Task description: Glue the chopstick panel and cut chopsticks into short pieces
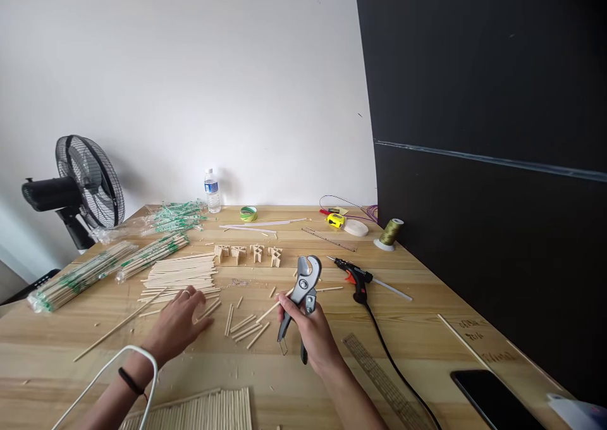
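Observation:
In my right hand is a pipe cutter with grey jaws and dark handles, its hooked head pointing up and its jaws parted. A thin wooden stick runs out beside that thumb; I cannot tell whether it is held or lies behind. My left hand hovers low with fingers apart, at the near edge of a spread pile of long wooden sticks. Short cut sticks lie between the two hands. Behind them stand several small blocks built of sticks.
A glue gun with its cord, a clear ruler and a phone lie to the right. Bagged stick bundles and a fan are at left. A stick mat lies in front; a water bottle stands at the back.

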